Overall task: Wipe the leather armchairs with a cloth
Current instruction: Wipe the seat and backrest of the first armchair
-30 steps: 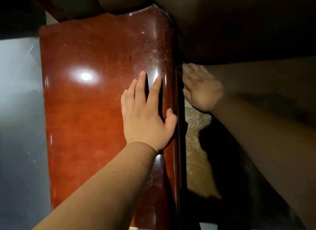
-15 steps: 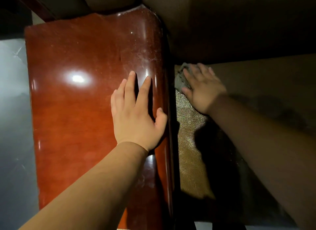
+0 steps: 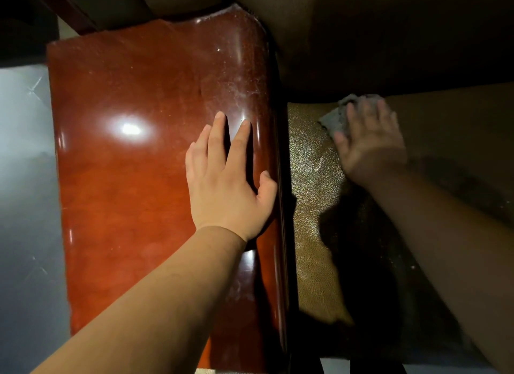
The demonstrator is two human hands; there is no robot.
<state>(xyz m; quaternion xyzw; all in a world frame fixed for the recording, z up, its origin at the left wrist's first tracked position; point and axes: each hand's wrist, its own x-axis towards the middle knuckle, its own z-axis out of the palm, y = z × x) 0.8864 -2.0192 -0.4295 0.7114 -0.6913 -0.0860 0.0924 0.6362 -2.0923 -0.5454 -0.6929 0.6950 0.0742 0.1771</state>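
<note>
While the head view is looking down on the armchair:
Left hand: the left hand (image 3: pixel 228 184) is lying flat, fingers straight and slightly spread, palm pressing on the glossy red-brown armrest (image 3: pixel 133 178), holding nothing.
Left arm: reaching forward from the lower left, wrist straight.
Right hand: the right hand (image 3: pixel 370 139), blurred, is pressing with extended fingers on the grey cloth (image 3: pixel 335 117).
Cloth location: lying on the tan leather seat (image 3: pixel 311 206), near its back edge.
Right arm: reaching in from the lower right, in shadow.
</note>
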